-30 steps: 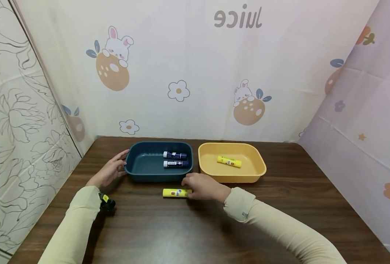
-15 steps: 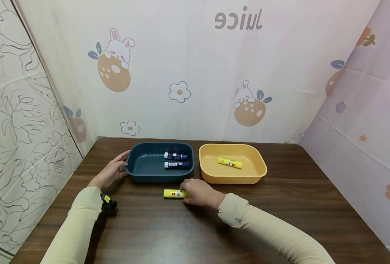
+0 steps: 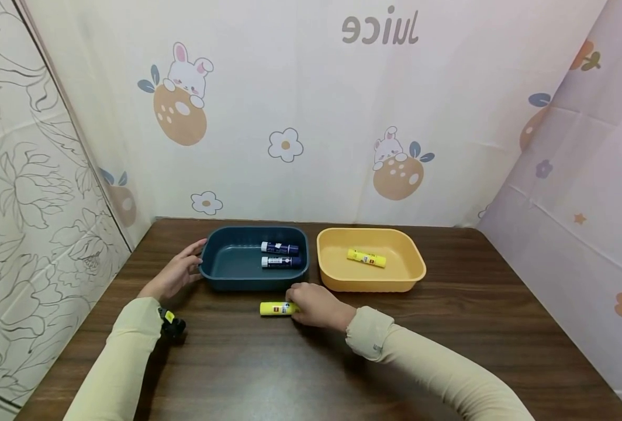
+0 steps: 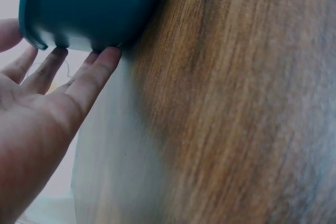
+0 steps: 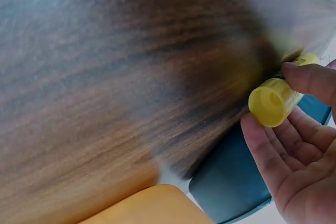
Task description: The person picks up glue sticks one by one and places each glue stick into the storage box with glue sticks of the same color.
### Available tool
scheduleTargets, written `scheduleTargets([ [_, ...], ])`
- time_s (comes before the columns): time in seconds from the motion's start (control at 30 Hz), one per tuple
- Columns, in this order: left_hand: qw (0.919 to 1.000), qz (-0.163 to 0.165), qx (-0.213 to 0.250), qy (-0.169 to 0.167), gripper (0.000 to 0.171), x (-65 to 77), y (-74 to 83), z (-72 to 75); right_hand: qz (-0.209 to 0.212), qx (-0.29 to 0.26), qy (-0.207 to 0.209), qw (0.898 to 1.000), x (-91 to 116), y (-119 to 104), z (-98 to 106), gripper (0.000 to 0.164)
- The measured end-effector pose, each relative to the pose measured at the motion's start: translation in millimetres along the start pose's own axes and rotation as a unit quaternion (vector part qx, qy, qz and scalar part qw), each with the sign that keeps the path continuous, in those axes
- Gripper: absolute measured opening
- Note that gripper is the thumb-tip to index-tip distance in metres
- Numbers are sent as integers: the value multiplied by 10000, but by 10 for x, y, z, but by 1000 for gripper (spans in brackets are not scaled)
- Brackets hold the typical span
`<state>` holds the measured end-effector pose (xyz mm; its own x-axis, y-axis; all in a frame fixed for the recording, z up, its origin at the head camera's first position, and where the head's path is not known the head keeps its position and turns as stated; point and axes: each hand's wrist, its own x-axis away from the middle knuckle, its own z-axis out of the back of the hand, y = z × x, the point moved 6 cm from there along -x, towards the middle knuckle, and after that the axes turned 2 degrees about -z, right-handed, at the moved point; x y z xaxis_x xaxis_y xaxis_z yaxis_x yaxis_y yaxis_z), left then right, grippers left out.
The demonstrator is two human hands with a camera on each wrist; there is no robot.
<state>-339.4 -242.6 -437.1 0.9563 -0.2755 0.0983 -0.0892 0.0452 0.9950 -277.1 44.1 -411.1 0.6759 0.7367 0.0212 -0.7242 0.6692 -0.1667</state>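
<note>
My left hand (image 3: 176,275) rests its fingertips on the outer left end of the dark teal bin (image 3: 248,285). In the left wrist view its extended fingers (image 4: 92,80) touch the bin's outer wall (image 4: 94,9). Two dark blue glue sticks with white ends lie in the bin's right half, a far one (image 3: 279,248) and a near one (image 3: 281,262). In front of the bins, my right hand (image 3: 318,307) pinches the right end of a yellow glue stick (image 3: 275,309). The right wrist view has this yellow stick (image 5: 273,100) between thumb and fingers, its hollow end facing the camera.
Right of the teal bin stands a yellow bin (image 3: 371,285) with another yellow glue stick (image 3: 366,258) inside. Both sit near the back edge of the brown wooden table (image 3: 227,368). A patterned curtain (image 3: 316,117) hangs behind.
My right hand has shifted slightly left along the yellow glue stick, covering its right end more. The stick, both bins and my left hand stay nearly in place.
</note>
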Motion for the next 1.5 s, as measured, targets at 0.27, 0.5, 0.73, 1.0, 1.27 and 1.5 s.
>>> scheduleTargets([
  [0.27,9999,-6,103,-41,60,-9,29,-21,-27,-22,75,10000,21,14,50,24],
  [0.5,9999,21,140,-16,61,-3,26,-18,-83,-172,84,9998,62,9,101,25],
  [0.73,10000,29,82,-9,60,3,14,-10,-166,-403,168,9989,129,6,187,28],
  [1.0,9998,-115,126,-122,61,46,40,-35,-106,-420,435,9981,238,18,360,23],
  [1.27,9998,-107,98,-143,60,46,52,-44,-160,-317,755,9965,339,87,564,20],
  [1.5,9997,-120,122,-173,60,44,41,-36,-335,-349,898,9948,491,190,747,20],
])
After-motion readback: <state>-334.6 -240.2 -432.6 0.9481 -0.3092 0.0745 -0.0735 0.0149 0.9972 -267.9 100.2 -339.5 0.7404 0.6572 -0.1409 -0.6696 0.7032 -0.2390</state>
